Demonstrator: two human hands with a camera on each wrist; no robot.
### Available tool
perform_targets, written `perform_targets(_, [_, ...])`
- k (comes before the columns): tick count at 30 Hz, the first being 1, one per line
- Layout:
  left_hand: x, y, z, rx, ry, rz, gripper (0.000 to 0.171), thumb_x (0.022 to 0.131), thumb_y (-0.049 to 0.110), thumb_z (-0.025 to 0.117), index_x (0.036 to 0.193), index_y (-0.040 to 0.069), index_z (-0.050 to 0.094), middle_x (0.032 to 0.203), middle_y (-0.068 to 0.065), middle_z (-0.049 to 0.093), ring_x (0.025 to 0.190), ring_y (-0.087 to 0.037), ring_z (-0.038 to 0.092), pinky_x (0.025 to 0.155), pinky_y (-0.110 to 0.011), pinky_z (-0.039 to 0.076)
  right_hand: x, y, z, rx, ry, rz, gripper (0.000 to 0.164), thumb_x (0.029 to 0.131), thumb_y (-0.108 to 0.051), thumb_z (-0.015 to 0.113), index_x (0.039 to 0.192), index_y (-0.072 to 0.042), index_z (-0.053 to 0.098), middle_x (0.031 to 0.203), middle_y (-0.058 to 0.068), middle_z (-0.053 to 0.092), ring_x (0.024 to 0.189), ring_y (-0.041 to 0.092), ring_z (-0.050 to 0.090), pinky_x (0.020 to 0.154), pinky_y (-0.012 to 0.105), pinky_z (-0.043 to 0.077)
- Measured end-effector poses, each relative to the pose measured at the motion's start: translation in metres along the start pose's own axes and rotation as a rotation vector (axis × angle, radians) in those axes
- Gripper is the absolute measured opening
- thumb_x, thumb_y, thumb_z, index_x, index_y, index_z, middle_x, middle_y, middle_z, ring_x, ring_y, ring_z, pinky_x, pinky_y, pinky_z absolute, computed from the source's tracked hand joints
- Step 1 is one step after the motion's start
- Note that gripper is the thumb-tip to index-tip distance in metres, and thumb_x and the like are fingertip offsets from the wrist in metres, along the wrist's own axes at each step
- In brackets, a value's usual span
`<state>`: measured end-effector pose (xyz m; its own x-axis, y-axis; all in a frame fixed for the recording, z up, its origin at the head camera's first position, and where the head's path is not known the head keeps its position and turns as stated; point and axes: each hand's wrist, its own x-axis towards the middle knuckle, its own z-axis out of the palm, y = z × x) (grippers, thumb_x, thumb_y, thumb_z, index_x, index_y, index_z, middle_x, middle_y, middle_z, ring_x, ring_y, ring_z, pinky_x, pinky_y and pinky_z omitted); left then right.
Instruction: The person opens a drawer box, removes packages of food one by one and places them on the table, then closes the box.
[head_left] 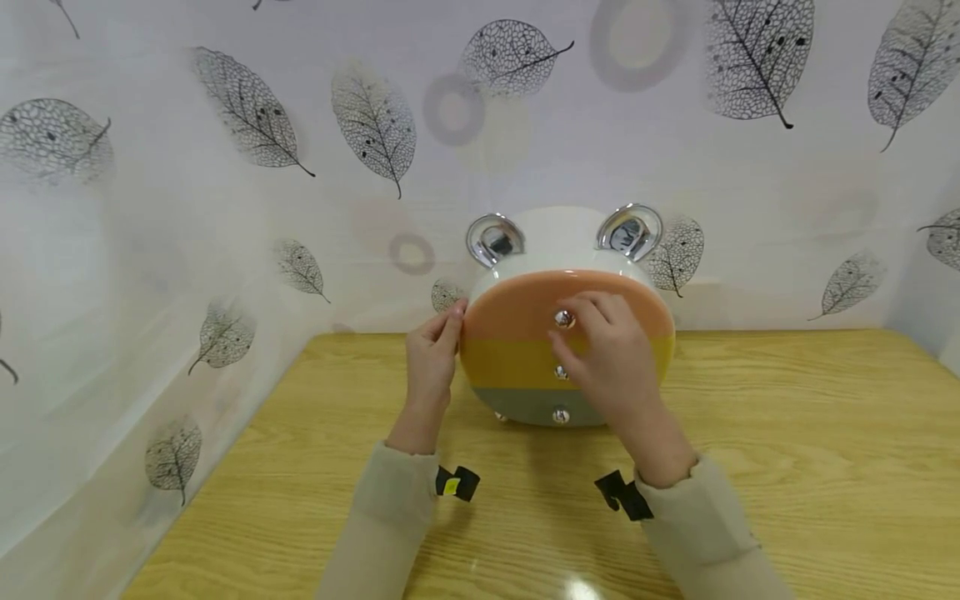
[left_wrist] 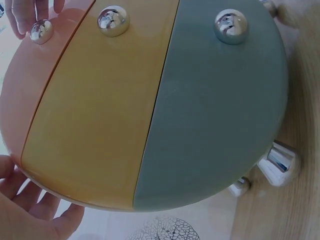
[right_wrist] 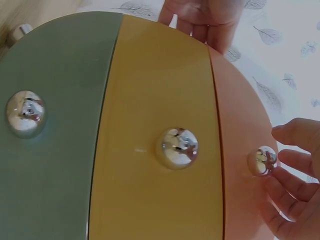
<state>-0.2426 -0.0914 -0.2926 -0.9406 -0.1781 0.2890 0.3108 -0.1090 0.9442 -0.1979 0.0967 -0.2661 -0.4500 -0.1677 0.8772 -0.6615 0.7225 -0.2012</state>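
Observation:
A small oval drawer cabinet [head_left: 517,364] stands on the table, its front banded into an orange drawer [head_left: 510,312], a yellow drawer [left_wrist: 95,110] and a grey-green drawer [left_wrist: 215,110]. Each drawer has a round silver knob. My left hand [head_left: 433,358] rests against the cabinet's left side, fingers along the rim. At the orange drawer, my right hand [head_left: 618,362] is around the top knob [right_wrist: 263,160], thumb and fingers spread. Its fingertips are close to the knob; whether they touch it, I cannot tell. All the drawers look closed.
Two silver ear-shaped rings, one on the left [head_left: 495,239] and one on the right [head_left: 630,232], top the white cabinet body. Silver feet [left_wrist: 280,164] hold it above the wooden table [head_left: 787,433]. A leaf-patterned cloth [head_left: 555,150] hangs close behind.

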Motion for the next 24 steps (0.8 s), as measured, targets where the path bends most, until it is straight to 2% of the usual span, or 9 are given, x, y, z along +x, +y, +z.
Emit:
perform_targets(12, [0.0,-0.001,-0.001,0.02,-0.018,0.02,0.03,0.091,0.016,0.051,0.113,-0.004,0.057,0.117,-0.01,0.056,0.107,-0.015,0.052,0.088,-0.027,0.042,-0.003,0.0,0.009,-0.067,-0.011,-0.023,0.025,0.068,0.001,0.072,0.09,0.007,0.062,0.089,0.017,0.054,0.083,0.029,0.047,0.072,0.033,0.045])
perform_targets(19, [0.001,-0.005,0.0,0.071,0.001,0.09,0.03,0.09,0.017,0.051,0.111,-0.002,0.059,0.114,-0.009,0.058,0.107,-0.013,0.051,0.087,-0.024,0.043,-0.004,0.002,0.017,-0.055,0.073,-0.06,0.016,0.07,0.008,0.067,0.085,0.009,0.061,0.085,0.019,0.053,0.078,0.032,0.045,0.068,0.035,0.044])
perform_targets(24, [0.001,-0.007,0.0,0.096,0.009,0.127,0.03,0.09,0.018,0.052,0.111,-0.003,0.059,0.114,-0.009,0.058,0.108,-0.013,0.051,0.086,-0.023,0.043,-0.005,0.002,0.02,-0.061,0.103,-0.064,0.017,0.07,0.012,0.066,0.086,0.01,0.06,0.085,0.019,0.054,0.077,0.033,0.044,0.068,0.036,0.042])
